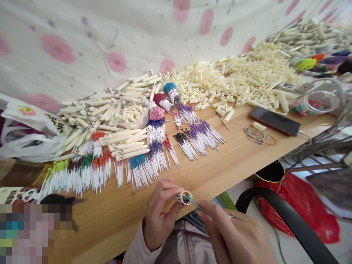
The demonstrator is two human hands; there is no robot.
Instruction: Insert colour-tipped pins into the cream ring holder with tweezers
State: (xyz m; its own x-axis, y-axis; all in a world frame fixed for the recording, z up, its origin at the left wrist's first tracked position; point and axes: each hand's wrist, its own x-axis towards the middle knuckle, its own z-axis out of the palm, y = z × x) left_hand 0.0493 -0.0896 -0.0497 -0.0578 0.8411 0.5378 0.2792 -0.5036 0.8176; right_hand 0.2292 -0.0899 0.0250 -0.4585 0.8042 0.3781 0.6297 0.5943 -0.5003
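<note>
My left hand (161, 216) is closed around a cream multicolour pen barrel (180, 198), its round open end turned towards me. Several small coloured tips show inside that opening. Thin metal tweezers (195, 204) reach into the opening, pinched in my right hand (233, 231), which wears a ring. Beyond my hands, white pen refills with coloured ends lie in groups: teal (140, 170), purple (205, 137), black (185, 145), orange (101, 168) and yellow-green (56, 176). A few cream pen bodies (129, 145) rest across the refills.
A large heap of cream plastic pen parts (247, 73) runs along the back by the spotted sheet. At right are a phone (275, 120) with a cable, rubber bands (255, 135) and a clear tub (313, 102). A plastic bag (33, 135) stands left; a black chair armrest (286, 216) is lower right.
</note>
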